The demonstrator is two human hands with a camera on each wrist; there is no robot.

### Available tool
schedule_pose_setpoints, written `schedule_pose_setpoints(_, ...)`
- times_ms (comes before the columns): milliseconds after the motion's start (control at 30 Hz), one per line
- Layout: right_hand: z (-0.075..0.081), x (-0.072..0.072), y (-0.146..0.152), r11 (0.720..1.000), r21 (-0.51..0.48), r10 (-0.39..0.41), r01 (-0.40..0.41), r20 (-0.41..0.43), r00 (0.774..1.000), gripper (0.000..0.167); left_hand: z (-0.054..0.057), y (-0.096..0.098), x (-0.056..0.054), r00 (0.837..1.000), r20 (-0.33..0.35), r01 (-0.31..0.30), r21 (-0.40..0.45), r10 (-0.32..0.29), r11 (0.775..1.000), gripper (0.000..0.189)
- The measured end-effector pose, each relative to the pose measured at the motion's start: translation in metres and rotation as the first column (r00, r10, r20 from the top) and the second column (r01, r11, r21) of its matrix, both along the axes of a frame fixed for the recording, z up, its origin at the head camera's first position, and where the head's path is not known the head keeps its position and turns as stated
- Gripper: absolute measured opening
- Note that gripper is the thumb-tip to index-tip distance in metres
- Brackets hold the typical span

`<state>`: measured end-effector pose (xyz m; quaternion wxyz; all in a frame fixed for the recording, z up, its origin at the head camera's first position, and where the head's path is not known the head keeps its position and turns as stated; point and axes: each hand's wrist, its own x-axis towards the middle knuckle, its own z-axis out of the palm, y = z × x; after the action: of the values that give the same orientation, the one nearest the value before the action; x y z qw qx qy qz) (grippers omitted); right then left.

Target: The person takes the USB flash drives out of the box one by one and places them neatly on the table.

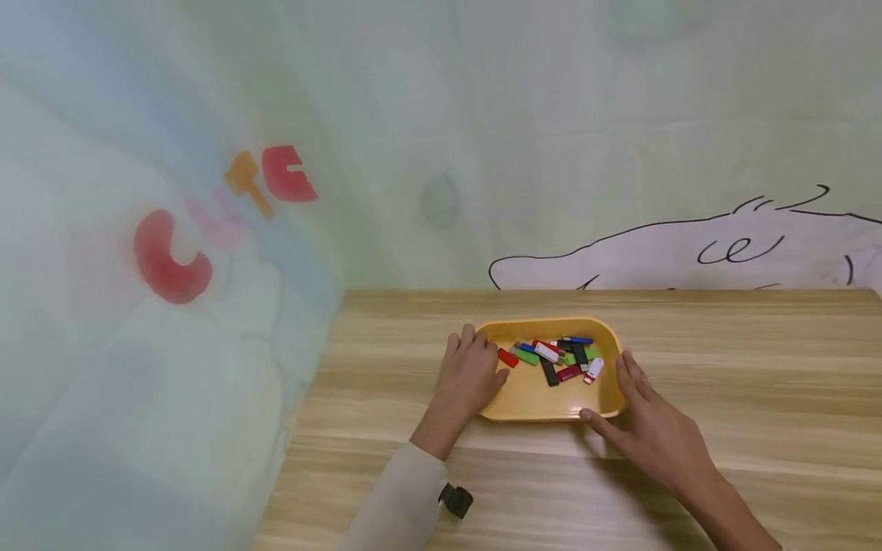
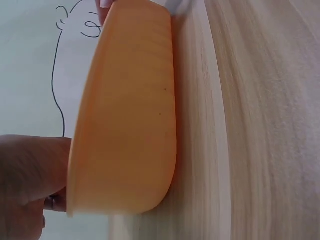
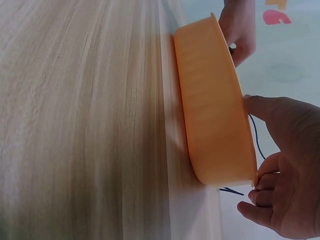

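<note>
A shallow yellow-orange plastic tray (image 1: 530, 402) stands on the wooden tabletop. Several USB flash drives (image 1: 547, 352) lie heaped inside it, in red, green, blue, black and white. At the tray's left end, my left hand (image 1: 468, 375) grips the rim, thumb reaching inside near a red flash drive (image 1: 508, 357). Part of that rim is hidden under the hand. My right hand (image 1: 654, 432) holds the near right corner, its thumb on the front rim and its fingers against the right end. Both wrist views show the tray's outer side (image 2: 130, 110), with the right hand (image 3: 290, 165) at its rim.
The wooden table (image 1: 758, 383) meets a pale printed backdrop (image 1: 551, 153) at the back, and another on the left carries coloured letters (image 1: 289, 174). A dark band (image 1: 456, 500) shows beside the left sleeve.
</note>
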<state>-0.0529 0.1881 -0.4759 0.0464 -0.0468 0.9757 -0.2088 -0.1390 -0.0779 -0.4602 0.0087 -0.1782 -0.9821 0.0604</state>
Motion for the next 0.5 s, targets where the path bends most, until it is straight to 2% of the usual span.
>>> schedule_pose_setpoints(267,0.000,0.002,-0.002,0.999,-0.011,-0.037,0.036,-0.006,0.999,0.114,-0.005,0.014,-0.011,1.000,0.023,-0.008,-0.042,0.009,0.999,0.041)
schedule_pose_setpoints(500,-0.003,0.004,-0.005,0.998,-0.032,-0.054,0.055,0.008,0.998,0.113,-0.009,0.020,-0.014,0.998,0.054,-0.028,-0.049,0.031,0.998,0.042)
